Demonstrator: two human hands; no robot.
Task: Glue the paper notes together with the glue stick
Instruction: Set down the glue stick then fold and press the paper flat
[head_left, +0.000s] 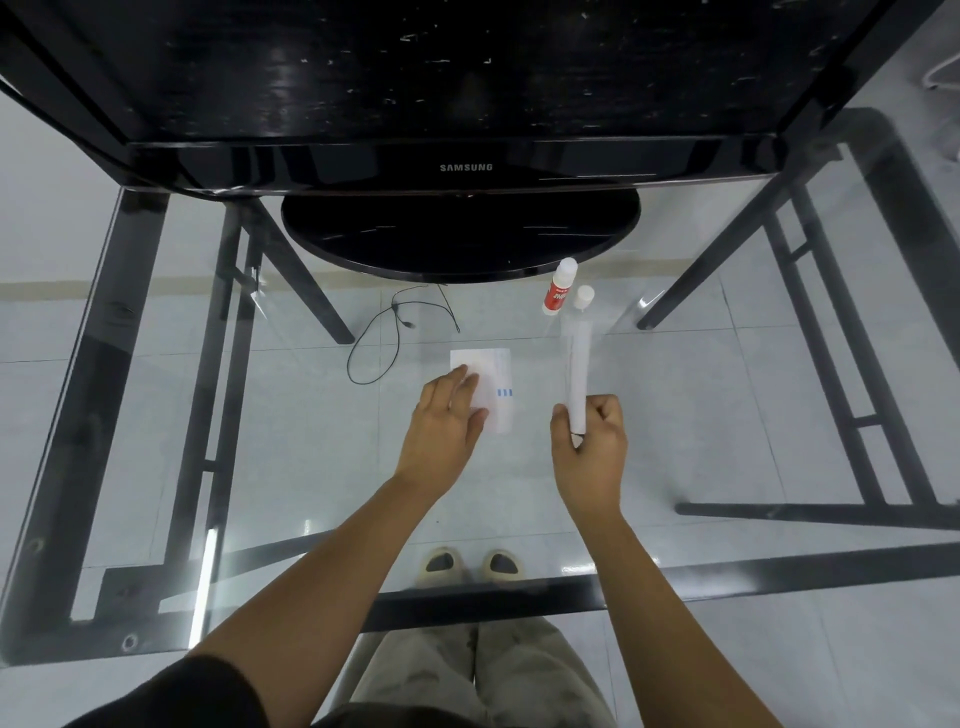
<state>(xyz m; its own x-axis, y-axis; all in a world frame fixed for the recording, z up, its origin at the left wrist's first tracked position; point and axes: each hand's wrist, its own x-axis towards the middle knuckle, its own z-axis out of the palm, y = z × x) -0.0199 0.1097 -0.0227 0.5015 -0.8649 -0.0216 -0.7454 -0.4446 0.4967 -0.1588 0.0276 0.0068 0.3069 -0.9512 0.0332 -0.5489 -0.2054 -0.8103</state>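
1. Left hand (447, 415) lies palm down at frame centre, fingers straight and close together. It presses the left part of the flat note (493, 366), probably to pin it so it does not slide on the glass table (291, 415).
2. Right hand (589, 441) is right of centre, fingers curled round the lower end of the held note (577, 364). That note stands up off the glass, seen nearly edge-on. Rolled or only curved: cannot tell. It is probably lifted so it can be brought over the flat note.
3. Glue stick (558, 291) stands upright, upper right of centre, just in front of the monitor base (460, 234). It looks capped and no hand is on it. A small white piece (584, 296) sits just to its right; real part or reflection, cannot tell.
4. Judgement: the notes are apart and no glue shows, so gluing has not begun.
5. Edges: the flat note's far and right edges are free, with blue marks near the right edge. Its near left corner is under the palm.
6. Room: there is bare glass between the hands and left of the flat note. The monitor base closes the far side. The table's near edge is well below the hands.
7. Risk: the held note's top end is near the glue stick and could tip it. Both hands are busy, so one must let go to take the glue.
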